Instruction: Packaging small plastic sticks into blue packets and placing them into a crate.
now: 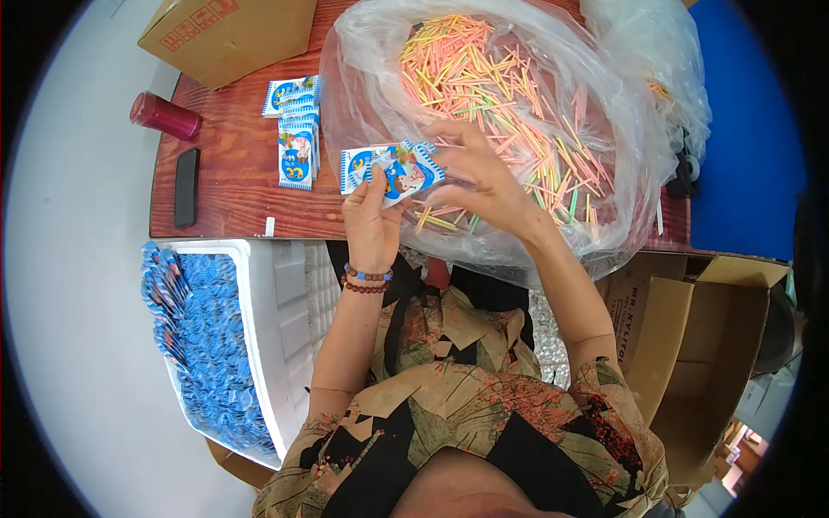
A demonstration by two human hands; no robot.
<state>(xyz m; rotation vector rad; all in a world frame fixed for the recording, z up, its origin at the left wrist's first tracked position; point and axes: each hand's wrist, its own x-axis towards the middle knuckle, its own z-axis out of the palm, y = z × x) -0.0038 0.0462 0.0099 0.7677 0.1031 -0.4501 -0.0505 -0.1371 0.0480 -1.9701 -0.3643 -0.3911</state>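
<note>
My left hand (371, 220) is closed on small blue-and-white printed packets (406, 177), pinched under the thumb; at least two seem to overlap. At the packets' right end is my right hand (484, 177), its thumb and index finger spread apart. Some of its fingertips reach the packet's edge, and whether they touch it I cannot tell. Just beyond lies a large clear plastic bag (363, 78), spread wide and filled with thin pink, yellow and green sticks (466, 73). A row of similar blue-and-white packets (298, 142) overlaps on the table left of the bag.
On the reddish wooden table (233, 173) are a dark phone-like slab (186, 187), a magenta cup (166, 116) on its side and a cardboard box (229, 39). A white foam box (250, 345) full of blue packets stands at lower left. An open carton (704, 354) sits at right.
</note>
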